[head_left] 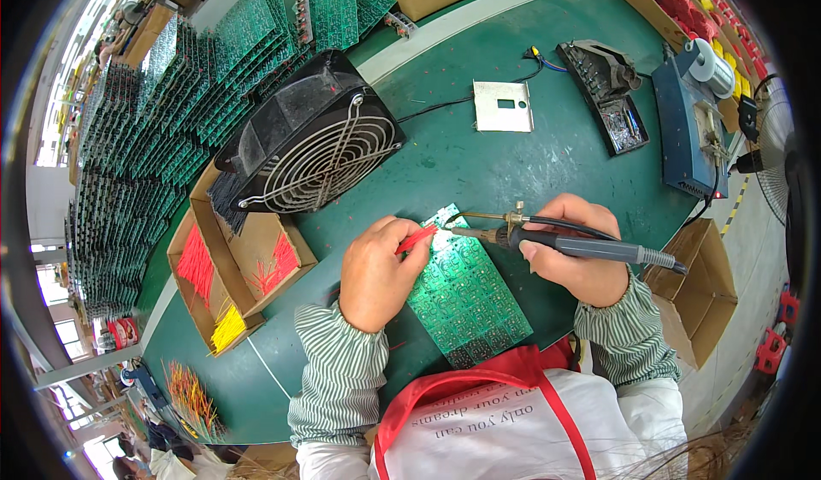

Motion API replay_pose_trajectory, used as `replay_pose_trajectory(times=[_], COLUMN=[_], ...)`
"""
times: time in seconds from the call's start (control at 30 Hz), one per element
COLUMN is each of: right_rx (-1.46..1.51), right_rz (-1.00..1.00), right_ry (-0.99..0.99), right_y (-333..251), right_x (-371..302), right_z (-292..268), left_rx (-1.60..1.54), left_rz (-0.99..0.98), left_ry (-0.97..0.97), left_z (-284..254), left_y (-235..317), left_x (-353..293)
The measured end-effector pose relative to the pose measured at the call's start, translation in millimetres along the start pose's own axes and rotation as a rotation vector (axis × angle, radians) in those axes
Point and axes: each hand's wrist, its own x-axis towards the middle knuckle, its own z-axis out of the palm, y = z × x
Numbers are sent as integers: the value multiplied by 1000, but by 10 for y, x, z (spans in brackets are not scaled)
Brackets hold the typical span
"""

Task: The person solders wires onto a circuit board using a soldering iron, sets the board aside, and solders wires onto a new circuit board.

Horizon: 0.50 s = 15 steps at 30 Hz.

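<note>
A green circuit board panel (470, 296) lies on the green work mat in front of me, its far end brightly lit. My left hand (374, 268) pinches red wires (416, 240) between thumb and fingers, their ends at the board's far edge. In my right hand (581, 257) is a soldering iron (571, 245) with a grey handle, its fingers wrapped round the grip. A thin feed tube is clamped along the iron by a brass fitting (514, 217). The iron's tip meets the board close to the wire ends; exact contact is too small to tell.
A black fan (321, 151) stands beyond my left hand, near a cardboard box (248, 296) of red and yellow wires. Stacked circuit boards (137, 180) fill the left. Farther right are a metal plate (503, 106), a black tray (611, 108) and a blue solder feeder (684, 129).
</note>
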Motion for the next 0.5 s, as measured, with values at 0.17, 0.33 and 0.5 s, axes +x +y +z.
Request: replay_pose_trajectory(times=[0.17,0.33,0.5], right_rx=[10,-12,7], right_rz=[-18,-15,-8], right_ry=[14,25,51], right_y=[12,17,18], right_x=[-19,-57,-77], right_z=[-41,-97,-145], left_rx=[-1,584,230], left_rz=[-6,5,70], left_ry=[11,453,169], left_z=[-46,-476,-296], left_y=[17,6,223], left_x=[-16,-80,-76])
